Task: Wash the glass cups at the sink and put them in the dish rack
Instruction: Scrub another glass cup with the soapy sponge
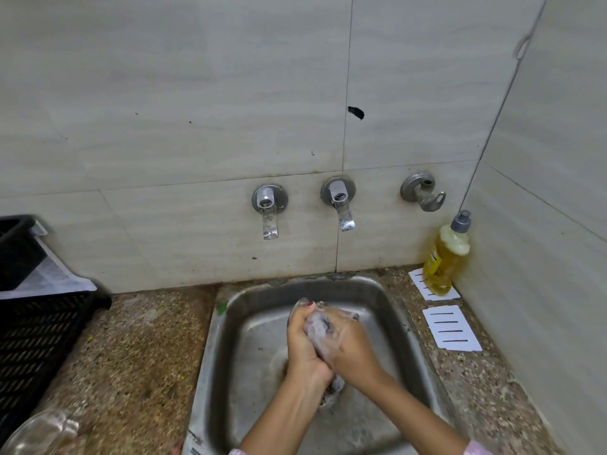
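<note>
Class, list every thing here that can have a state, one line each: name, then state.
Soapy glass cup, held over the sink in both hands
Left hand, grips the cup
Right hand, foamy, curled round the cup
Left tap, no water running
Right tap, no water running
Soap bottle, capped, mostly full
Second glass cup, on the counter, untouched

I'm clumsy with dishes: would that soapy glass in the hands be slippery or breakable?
Probably slippery: suds coat the glass, and the left hand and right hand both wrap it. Likely fragile too, above a hard steel sink.
</note>
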Tool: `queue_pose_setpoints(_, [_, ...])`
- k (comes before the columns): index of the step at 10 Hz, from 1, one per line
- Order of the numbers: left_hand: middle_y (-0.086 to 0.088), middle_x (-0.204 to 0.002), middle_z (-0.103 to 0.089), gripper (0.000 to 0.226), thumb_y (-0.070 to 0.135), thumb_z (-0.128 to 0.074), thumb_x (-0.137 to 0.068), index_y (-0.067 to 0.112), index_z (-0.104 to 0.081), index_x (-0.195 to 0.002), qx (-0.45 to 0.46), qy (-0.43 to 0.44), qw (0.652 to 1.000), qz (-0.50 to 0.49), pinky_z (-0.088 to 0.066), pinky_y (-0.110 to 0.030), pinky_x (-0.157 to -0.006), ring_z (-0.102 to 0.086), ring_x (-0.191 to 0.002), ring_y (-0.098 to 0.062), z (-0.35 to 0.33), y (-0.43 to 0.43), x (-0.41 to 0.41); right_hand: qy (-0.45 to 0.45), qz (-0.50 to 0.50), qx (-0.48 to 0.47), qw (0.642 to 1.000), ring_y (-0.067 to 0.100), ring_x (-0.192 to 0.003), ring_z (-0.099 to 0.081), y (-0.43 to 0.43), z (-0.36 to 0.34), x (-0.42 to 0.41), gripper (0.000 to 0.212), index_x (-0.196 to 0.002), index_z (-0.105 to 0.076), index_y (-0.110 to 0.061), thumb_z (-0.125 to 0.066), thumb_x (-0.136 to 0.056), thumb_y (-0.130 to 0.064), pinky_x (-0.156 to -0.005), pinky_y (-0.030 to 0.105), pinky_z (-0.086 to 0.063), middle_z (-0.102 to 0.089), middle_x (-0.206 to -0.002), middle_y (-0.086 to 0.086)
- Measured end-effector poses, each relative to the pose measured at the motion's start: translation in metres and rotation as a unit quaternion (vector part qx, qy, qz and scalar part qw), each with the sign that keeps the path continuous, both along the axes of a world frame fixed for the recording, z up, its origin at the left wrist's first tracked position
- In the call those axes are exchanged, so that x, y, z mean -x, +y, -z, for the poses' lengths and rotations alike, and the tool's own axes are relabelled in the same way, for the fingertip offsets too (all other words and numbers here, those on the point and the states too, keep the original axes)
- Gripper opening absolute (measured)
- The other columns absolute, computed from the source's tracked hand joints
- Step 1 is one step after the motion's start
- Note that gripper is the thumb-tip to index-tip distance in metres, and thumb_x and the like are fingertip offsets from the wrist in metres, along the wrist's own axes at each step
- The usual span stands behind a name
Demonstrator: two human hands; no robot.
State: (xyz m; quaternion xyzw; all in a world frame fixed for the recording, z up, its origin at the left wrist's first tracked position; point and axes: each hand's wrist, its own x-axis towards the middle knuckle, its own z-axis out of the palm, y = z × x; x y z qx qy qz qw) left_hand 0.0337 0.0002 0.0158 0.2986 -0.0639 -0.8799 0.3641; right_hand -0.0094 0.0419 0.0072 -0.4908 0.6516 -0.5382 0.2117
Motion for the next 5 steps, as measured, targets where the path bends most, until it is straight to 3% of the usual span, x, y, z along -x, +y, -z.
queue_pose_setpoints(1, [-0.004,-0.067,-0.062,0.009,0.013,-0.073,-0.054,0.011,-0.068,-0.061,0.028,0.017,0.999,-0.018,-0.052,-0.030,-0.074,-0.062,-0.062,-0.016,0.009,0.000,-0.002,-0.609,0.018,0.028,0.792,0.025,-0.082,-0.067,-0.003,-0.011,-0.006,0.021,-0.090,-0.062,-0.008,-0.041,-0.094,-0.005,-0.063,0.019,-0.055,-0.065,-0.083,0.004])
queue_pose_setpoints(2, [-0.009,-0.082,-0.071,0.029,0.011,-0.083,-0.037,0.011,-0.073,-0.065,0.040,0.049,0.998,-0.027,-0.046,-0.042,-0.090,-0.068,-0.071,-0.021,0.015,0.000,-0.005,-0.772,-0.001,0.082,0.630,0.021,-0.066,-0.068,-0.005,-0.016,-0.010,0.021,-0.089,-0.060,-0.002,-0.039,-0.094,0.000,-0.057,0.027,-0.057,-0.066,-0.078,0.012])
queue_pose_setpoints(3, [-0.013,-0.083,-0.071,0.056,0.008,-0.088,-0.019,0.008,-0.074,-0.073,0.068,0.080,0.993,0.056,-0.056,-0.040,-0.073,-0.069,-0.072,-0.026,0.009,-0.005,-0.012,-0.458,0.030,0.049,0.887,0.007,-0.067,-0.068,0.002,-0.015,-0.003,0.019,-0.091,-0.059,-0.006,-0.043,-0.093,0.003,-0.057,0.021,-0.054,-0.071,-0.074,0.000])
queue_pose_setpoints(4, [-0.012,-0.073,-0.068,0.028,-0.003,-0.076,-0.040,0.004,-0.072,-0.066,0.085,0.007,0.985,0.149,-0.057,-0.034,-0.065,-0.067,-0.067,-0.024,-0.003,-0.007,-0.011,0.226,-0.011,-0.068,0.972,0.017,-0.101,-0.062,0.011,-0.012,0.023,0.025,-0.110,-0.062,-0.004,-0.048,-0.090,-0.006,-0.085,0.025,-0.047,-0.068,-0.104,0.007])
queue_pose_setpoints(5, [-0.010,-0.072,-0.069,0.015,0.002,-0.070,-0.053,0.007,-0.071,-0.067,0.045,-0.031,0.992,0.110,-0.056,-0.034,-0.071,-0.068,-0.062,-0.021,-0.004,-0.006,-0.007,0.432,-0.033,0.065,0.899,0.017,-0.105,-0.058,0.008,0.004,0.032,0.034,-0.114,-0.061,-0.008,-0.053,-0.082,-0.010,-0.096,0.020,-0.041,-0.068,-0.109,0.011])
